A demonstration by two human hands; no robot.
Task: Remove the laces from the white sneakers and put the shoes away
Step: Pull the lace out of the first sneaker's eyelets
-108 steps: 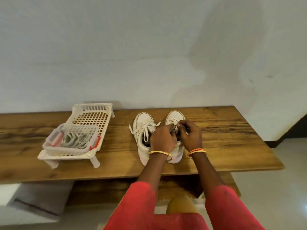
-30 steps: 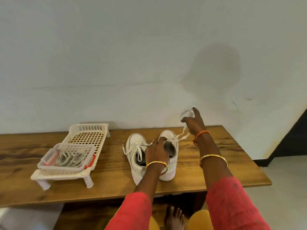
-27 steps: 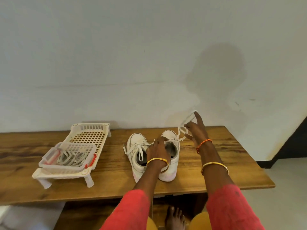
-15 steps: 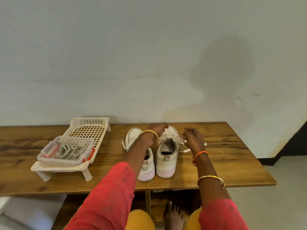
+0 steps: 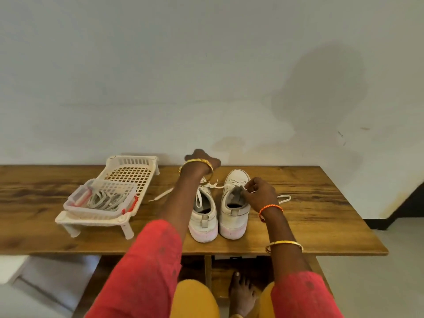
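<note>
Wooden table [image 5: 321,216] stood against a pale wall [image 5: 206,76]; right hand [image 5: 259,193] pinched a lace [image 5: 283,199] at three o'clock; left hand [image 5: 202,160] fingers unclear.

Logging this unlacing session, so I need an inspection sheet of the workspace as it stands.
Surface: wooden table, against a white wall.
Job's things: two white sneakers, heels toward the person; left sneaker still laced, right sneaker with its lace partly out, trailing on the table.
Clutter: white plastic rack carrying a clear container of coiled laces.
Hands: left hand reaches past the left sneaker's toe, fingers hidden; right hand pinches the lace at the right sneaker.
Cables: nothing seen.
Surroundings: tiled floor; the person's bare foot under the table.
</note>
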